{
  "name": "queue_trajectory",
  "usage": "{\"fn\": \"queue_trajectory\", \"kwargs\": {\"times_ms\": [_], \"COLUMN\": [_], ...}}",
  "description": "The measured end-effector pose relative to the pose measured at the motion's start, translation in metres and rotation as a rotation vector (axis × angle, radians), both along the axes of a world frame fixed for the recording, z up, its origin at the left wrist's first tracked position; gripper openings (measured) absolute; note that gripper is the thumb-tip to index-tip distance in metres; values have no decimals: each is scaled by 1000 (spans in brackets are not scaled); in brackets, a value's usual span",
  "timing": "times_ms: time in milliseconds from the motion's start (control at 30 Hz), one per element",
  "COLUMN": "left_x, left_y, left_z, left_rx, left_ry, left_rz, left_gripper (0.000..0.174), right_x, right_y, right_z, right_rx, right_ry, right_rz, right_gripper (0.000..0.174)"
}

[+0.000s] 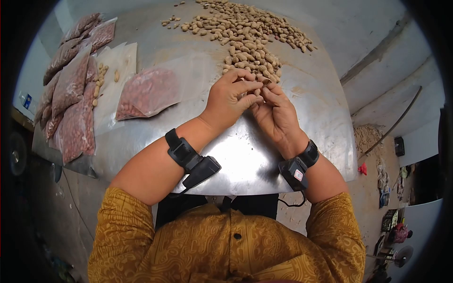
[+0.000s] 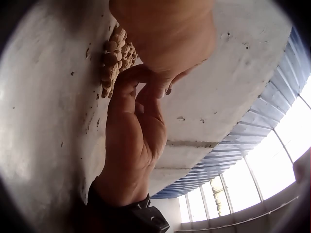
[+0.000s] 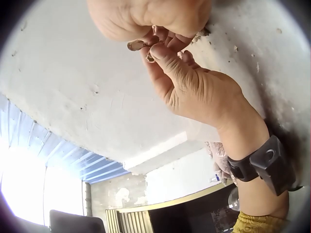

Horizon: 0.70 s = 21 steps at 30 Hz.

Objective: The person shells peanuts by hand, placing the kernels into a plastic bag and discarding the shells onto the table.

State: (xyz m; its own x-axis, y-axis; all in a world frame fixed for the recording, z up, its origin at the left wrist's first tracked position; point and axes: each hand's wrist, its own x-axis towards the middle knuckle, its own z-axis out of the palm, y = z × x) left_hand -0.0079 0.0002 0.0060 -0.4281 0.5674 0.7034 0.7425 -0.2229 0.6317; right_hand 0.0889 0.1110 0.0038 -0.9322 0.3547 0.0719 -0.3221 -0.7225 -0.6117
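Both hands meet at the near end of the peanut pile (image 1: 252, 53). A cracked peanut shell (image 3: 136, 45) is pinched between their fingertips, its hollow side showing in the right wrist view. The left hand (image 1: 229, 99) has its thumb and curled fingers on the shell; in the right wrist view the left hand (image 3: 199, 92) presses its thumb against a piece. From the other side, the right hand (image 1: 278, 115) pinches it with thumb and fingers. In the left wrist view the left hand (image 2: 167, 34) hides most of the shell, above the right hand (image 2: 133, 128).
On the metal table (image 1: 207, 174), a clear bag of red kernels (image 1: 148, 92) lies left of the hands. Stacked filled bags (image 1: 71, 96) stand at the far left, beside a pale bag (image 1: 115, 70) with a few peanuts on it.
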Motion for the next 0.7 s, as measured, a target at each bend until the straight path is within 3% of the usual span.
{"fn": "queue_trajectory", "kwargs": {"times_ms": [233, 400, 500, 700], "left_x": [-3, -4, -3, -2], "left_y": [1, 1, -3, -1], "left_z": [-1, -3, 0, -1], "left_rx": [-84, -13, -49, 5], "left_ry": [104, -177, -319, -536], "left_rz": [-90, -163, -131, -83], "left_gripper": [29, 26, 25, 24], "right_x": [2, 0, 2, 6], "right_y": [-4, 8, -3, 10], "right_z": [9, -4, 9, 13], "right_rx": [-14, -13, 81, 370], "right_ry": [-84, -5, -188, -307], "right_rz": [-33, 46, -70, -92], "right_gripper": [24, 19, 15, 15]}}
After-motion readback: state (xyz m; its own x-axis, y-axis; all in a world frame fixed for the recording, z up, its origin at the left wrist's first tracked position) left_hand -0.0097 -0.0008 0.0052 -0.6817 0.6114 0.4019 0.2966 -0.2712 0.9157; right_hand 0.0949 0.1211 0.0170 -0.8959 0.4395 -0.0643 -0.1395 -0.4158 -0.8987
